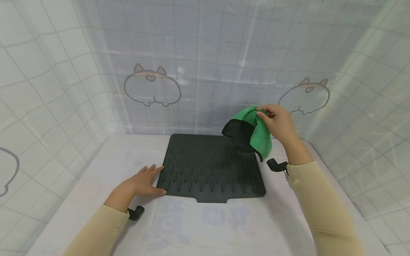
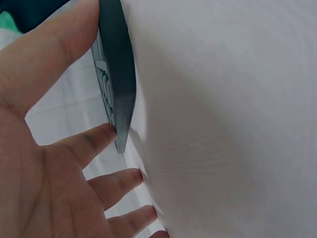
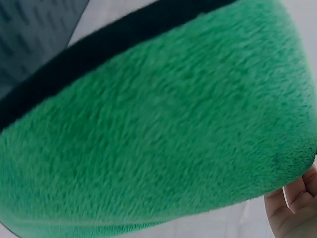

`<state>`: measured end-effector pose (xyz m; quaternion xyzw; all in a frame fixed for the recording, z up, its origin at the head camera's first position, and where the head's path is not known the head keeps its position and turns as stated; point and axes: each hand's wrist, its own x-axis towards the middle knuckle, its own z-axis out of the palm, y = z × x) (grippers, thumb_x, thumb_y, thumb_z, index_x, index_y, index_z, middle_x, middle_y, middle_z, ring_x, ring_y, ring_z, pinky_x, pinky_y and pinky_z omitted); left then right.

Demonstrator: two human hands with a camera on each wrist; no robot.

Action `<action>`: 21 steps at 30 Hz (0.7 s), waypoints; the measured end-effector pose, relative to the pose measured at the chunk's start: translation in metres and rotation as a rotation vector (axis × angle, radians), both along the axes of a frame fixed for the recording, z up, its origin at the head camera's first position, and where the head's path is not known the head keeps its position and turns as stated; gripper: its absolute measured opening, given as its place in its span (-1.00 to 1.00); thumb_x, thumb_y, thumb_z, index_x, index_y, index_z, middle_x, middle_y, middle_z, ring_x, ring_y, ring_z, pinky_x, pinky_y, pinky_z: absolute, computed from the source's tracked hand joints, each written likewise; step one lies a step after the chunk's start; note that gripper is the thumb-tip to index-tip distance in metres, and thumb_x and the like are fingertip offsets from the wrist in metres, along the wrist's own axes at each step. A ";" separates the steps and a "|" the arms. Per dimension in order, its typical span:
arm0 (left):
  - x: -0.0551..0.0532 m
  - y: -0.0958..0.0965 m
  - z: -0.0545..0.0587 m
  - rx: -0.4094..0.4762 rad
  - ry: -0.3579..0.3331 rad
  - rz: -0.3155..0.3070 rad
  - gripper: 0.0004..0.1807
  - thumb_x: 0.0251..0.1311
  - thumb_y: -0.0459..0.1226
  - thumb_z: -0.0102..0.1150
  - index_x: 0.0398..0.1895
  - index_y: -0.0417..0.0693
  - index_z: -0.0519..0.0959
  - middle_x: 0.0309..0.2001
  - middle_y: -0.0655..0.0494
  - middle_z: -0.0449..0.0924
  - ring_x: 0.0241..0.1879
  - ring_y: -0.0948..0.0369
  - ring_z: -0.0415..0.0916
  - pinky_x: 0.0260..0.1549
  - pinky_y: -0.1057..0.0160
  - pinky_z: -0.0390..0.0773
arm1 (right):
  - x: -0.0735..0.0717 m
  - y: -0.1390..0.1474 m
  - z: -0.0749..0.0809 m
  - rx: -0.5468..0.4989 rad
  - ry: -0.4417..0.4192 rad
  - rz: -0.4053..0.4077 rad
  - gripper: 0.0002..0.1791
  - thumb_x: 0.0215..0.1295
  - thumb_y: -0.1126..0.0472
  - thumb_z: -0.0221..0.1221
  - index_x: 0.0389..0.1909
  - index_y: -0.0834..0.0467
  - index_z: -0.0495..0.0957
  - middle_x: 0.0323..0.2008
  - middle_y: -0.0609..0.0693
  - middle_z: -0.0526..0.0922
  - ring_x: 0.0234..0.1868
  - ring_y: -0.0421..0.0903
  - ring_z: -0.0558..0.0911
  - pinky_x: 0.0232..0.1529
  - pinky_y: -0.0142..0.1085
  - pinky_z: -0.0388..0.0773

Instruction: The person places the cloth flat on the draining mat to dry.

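One dark, rectangular, plastic-looking board with raised ridges [image 1: 192,167], flat on a pale printed fabric sheet [image 1: 205,227]. One green-and-black plush cloth [image 1: 262,140], hanging over the board between 1 and 2 o'clock from its centre; contact unclear. Left hand [image 1: 142,183]: near 9 o'clock, fingers spread, thumb and forefinger touching the board's edge. Right hand [image 1: 279,122]: at 2 o'clock, pinching the cloth. Risks, as judged: dragging cloth could skid the lightly braced board; a loose pinch could drop the cloth.
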<state>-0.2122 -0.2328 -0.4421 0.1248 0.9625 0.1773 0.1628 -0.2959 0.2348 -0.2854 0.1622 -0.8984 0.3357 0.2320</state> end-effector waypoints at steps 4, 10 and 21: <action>-0.001 0.000 -0.001 -0.006 0.009 -0.008 0.17 -0.01 0.25 0.42 0.56 -0.12 0.13 0.51 -0.41 -0.03 0.43 -0.50 -0.15 0.20 -0.54 0.10 | -0.003 -0.018 0.002 -0.048 0.047 0.053 -0.70 0.43 0.18 0.22 0.07 0.23 0.66 -0.09 0.18 0.59 -0.04 0.10 0.56 0.04 -0.07 0.57; 0.000 0.001 0.002 0.008 0.012 -0.017 0.16 0.00 0.22 0.43 0.55 -0.15 0.14 0.50 -0.44 -0.03 0.42 -0.52 -0.15 0.19 -0.55 0.11 | -0.006 -0.048 0.001 -0.121 0.064 0.151 -0.72 0.41 0.19 0.23 0.04 0.23 0.67 -0.11 0.15 0.59 -0.07 0.03 0.53 -0.02 -0.13 0.57; 0.000 0.003 0.005 0.014 -0.003 -0.005 0.17 0.00 0.23 0.43 0.57 -0.12 0.12 0.52 -0.43 -0.06 0.43 -0.50 -0.19 0.19 -0.55 0.09 | -0.013 -0.095 -0.006 -0.228 0.065 0.267 -0.74 0.42 0.20 0.22 0.03 0.21 0.68 -0.09 0.13 0.59 -0.07 0.00 0.55 -0.08 -0.19 0.58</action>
